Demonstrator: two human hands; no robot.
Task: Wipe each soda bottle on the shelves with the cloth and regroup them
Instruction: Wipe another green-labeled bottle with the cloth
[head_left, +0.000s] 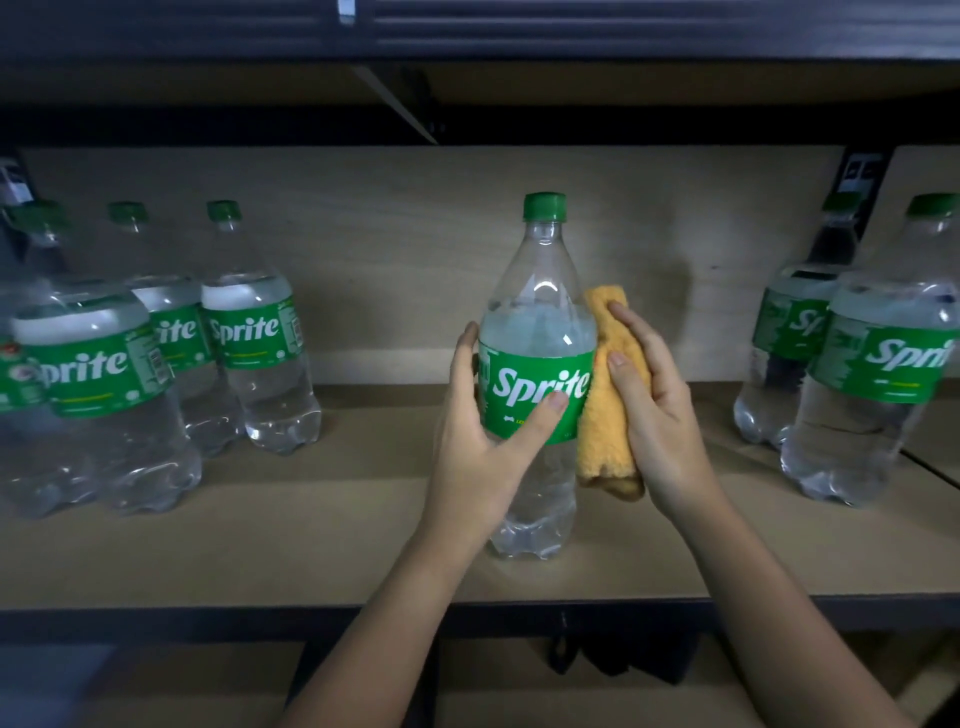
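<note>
sprite bottle (537, 364) upright mid-shelf (311, 519), long axis vertical. left hand (480, 436) curled round its label; right hand (649, 410) presses the folded orange cloth (602, 415) against its right flank.

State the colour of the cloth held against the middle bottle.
Orange-yellow; the cloth shows best in the head view.

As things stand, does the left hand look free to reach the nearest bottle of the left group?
Probably not right away: the left hand grips the middle bottle. The shelf between it and the left group's nearest bottle looks bare, so after letting go the path seems open.
</note>
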